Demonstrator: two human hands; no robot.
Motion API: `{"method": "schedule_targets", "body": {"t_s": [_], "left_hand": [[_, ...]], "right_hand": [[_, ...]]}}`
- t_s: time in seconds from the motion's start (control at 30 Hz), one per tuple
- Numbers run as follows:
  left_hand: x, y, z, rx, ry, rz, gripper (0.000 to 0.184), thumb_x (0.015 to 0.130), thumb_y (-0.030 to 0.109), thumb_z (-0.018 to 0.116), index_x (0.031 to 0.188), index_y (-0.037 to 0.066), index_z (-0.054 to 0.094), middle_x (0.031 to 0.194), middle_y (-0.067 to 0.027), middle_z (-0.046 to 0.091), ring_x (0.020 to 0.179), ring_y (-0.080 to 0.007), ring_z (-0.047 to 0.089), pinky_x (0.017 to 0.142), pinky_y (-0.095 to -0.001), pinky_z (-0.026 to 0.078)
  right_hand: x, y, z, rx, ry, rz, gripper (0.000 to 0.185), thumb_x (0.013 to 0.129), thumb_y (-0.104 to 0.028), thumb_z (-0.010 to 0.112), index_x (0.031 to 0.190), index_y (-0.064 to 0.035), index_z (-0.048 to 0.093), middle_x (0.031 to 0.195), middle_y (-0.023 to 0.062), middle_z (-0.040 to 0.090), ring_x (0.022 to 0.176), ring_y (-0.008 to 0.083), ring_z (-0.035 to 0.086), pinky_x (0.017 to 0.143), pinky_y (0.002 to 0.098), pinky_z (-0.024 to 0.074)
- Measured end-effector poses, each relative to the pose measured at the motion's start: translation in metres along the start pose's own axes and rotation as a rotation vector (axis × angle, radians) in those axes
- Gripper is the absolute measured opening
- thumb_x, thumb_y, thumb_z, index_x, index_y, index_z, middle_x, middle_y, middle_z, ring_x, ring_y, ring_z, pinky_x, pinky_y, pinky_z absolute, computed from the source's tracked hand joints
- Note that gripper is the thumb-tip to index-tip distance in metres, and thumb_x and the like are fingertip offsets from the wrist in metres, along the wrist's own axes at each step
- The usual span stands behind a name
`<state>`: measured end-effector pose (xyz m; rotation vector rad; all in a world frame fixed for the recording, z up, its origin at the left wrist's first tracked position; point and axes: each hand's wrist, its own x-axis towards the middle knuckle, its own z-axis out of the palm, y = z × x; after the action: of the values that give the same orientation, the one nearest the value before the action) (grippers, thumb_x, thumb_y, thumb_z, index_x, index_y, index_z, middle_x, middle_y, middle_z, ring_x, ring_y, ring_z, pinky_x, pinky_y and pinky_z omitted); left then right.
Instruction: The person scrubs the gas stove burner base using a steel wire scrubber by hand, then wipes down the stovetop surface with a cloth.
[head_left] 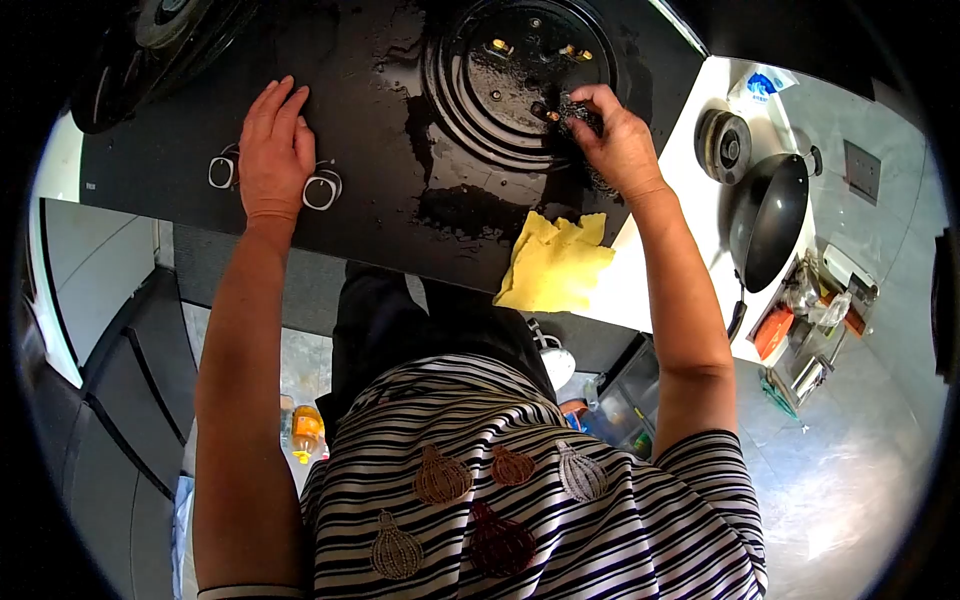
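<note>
My left hand (274, 155) lies flat on the black glass cooktop (350, 120), fingers stretched out, between two control knobs (321, 190). At the right burner recess (490, 140), my right hand (618, 140) has its thumb and fingers closed around a dark, mesh-like scouring pad (582, 118), mostly hidden by the fingers. The recess is wet, with its burner parts off and small brass-coloured fittings (502, 46) showing. A crumpled yellow cloth (556, 262) lies at the cooktop's front edge, below my right hand. Wet patches spread over the glass around the recess.
On the white counter at right are a round burner part (723, 146) and a black wok (770, 222), its handle toward the front. Further along lie bagged items and an orange packet (773, 332). A dark round object (165, 25) stands at the cooktop's far left.
</note>
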<state>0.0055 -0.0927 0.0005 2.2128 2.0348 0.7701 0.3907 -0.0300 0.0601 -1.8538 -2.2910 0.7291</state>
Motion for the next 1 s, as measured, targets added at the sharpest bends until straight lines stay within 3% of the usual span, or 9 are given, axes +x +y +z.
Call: {"method": "schedule_targets", "body": {"t_s": [0.07,0.2,0.3,0.43,0.53,0.73,0.87,1.0], "left_hand": [[0.000,-0.001,0.001,0.008,-0.001,0.003,0.030,0.088,0.006,0.056,0.117,0.008,0.066,0.132,-0.0061,0.059,0.126,-0.0284,0.052,0.106,-0.0403,0.044],[-0.001,0.001,0.000,0.023,-0.002,0.005,0.030,0.089,0.007,0.057,0.116,0.009,0.067,0.132,-0.0054,0.058,0.126,-0.0274,0.052,0.106,-0.0396,0.045],[0.000,0.001,-0.001,0.036,-0.004,0.002,0.029,0.089,0.007,0.057,0.116,0.009,0.067,0.131,-0.0053,0.058,0.126,-0.0273,0.053,0.105,-0.0393,0.045],[-0.001,0.001,-0.001,0.032,0.013,0.009,0.030,0.088,0.006,0.057,0.116,0.009,0.066,0.131,-0.0053,0.059,0.125,-0.0273,0.053,0.105,-0.0392,0.045],[0.000,0.000,-0.001,0.015,0.015,0.006,0.030,0.088,0.006,0.057,0.116,0.009,0.066,0.131,-0.0049,0.059,0.125,-0.0270,0.053,0.105,-0.0389,0.046],[-0.002,0.001,0.000,0.027,0.025,0.005,0.030,0.089,0.005,0.057,0.117,0.009,0.066,0.131,-0.0048,0.059,0.125,-0.0265,0.053,0.105,-0.0386,0.046],[0.000,-0.001,0.000,0.033,0.035,0.026,0.031,0.089,0.006,0.057,0.118,0.010,0.066,0.131,-0.0048,0.059,0.125,-0.0261,0.053,0.104,-0.0382,0.046],[-0.003,-0.001,0.000,0.025,0.003,-0.016,0.033,0.092,0.008,0.055,0.124,0.012,0.064,0.136,-0.0042,0.056,0.129,-0.0258,0.050,0.107,-0.0382,0.044]], "right_hand": [[0.001,0.003,0.004,0.017,0.155,-0.204,0.013,0.085,-0.014,0.071,0.098,-0.0164,0.071,0.094,0.0080,0.071,0.084,0.0309,0.068,0.072,0.0385,0.0554],[0.008,0.004,0.011,-0.078,0.267,-0.314,0.019,0.084,-0.013,0.072,0.102,-0.0173,0.071,0.090,0.0063,0.069,0.078,0.0296,0.067,0.069,0.0385,0.0549],[0.006,-0.002,0.014,-0.055,0.259,-0.175,0.024,0.084,-0.012,0.072,0.107,-0.0194,0.070,0.091,0.0062,0.068,0.078,0.0286,0.067,0.068,0.0381,0.0549],[0.005,-0.007,0.012,-0.114,0.284,-0.294,0.030,0.085,-0.008,0.071,0.114,-0.0169,0.068,0.097,0.0066,0.068,0.084,0.0277,0.067,0.071,0.0322,0.0549],[0.004,-0.010,0.009,-0.174,0.212,-0.256,0.030,0.084,-0.007,0.072,0.112,-0.0184,0.070,0.095,0.0070,0.068,0.082,0.0277,0.067,0.071,0.0323,0.0552],[0.005,0.010,0.022,-0.097,0.365,-0.369,0.019,0.082,-0.007,0.072,0.100,-0.0088,0.072,0.096,0.0058,0.069,0.080,0.0264,0.068,0.070,0.0336,0.0559],[-0.003,0.006,0.017,-0.302,0.311,-0.471,0.020,0.082,-0.006,0.071,0.101,-0.0087,0.072,0.102,0.0069,0.068,0.084,0.0271,0.068,0.073,0.0345,0.0560],[-0.021,-0.001,-0.002,-0.392,0.135,-0.434,0.040,0.078,-0.007,0.070,0.116,-0.0190,0.069,0.119,0.0040,0.060,0.100,0.0243,0.061,0.078,0.0362,0.0554]]}}
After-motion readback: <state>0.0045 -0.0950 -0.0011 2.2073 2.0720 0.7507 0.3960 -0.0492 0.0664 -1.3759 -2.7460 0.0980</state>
